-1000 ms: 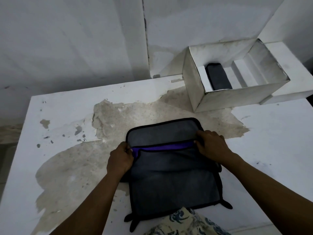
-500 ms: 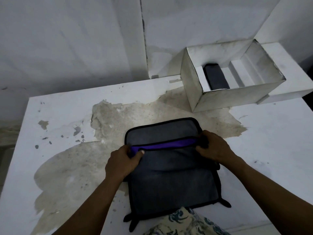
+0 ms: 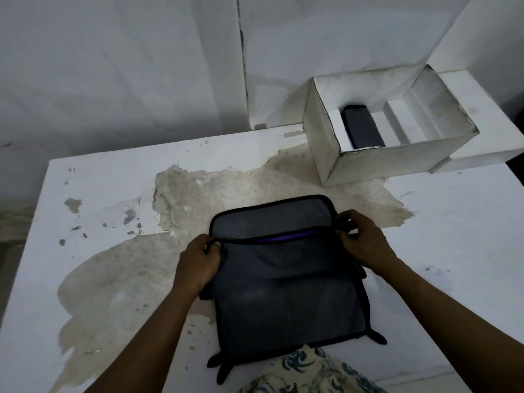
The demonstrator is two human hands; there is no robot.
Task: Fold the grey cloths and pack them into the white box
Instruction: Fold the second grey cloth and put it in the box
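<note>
A stack of grey cloths (image 3: pixel 289 304) with black hems lies on the table in front of me. The top cloth is folded partway back, and a thin purple strip (image 3: pixel 286 237) shows under its folded edge. My left hand (image 3: pixel 200 265) pinches the left end of that edge. My right hand (image 3: pixel 365 242) pinches the right end. The white box (image 3: pixel 397 160) stands open at the back right, with one folded grey cloth (image 3: pixel 361 126) lying in its left part.
The white table (image 3: pixel 85 194) has a large worn brown patch in its middle. A white wall rises right behind the table and the box. A white ledge (image 3: pixel 496 154) sits beside the box on the right. Patterned fabric (image 3: pixel 306 373) shows at the near edge.
Both hands have drawn the top cloth's folded edge farther away from me, so it now covers most of the purple strip. The box has not moved.
</note>
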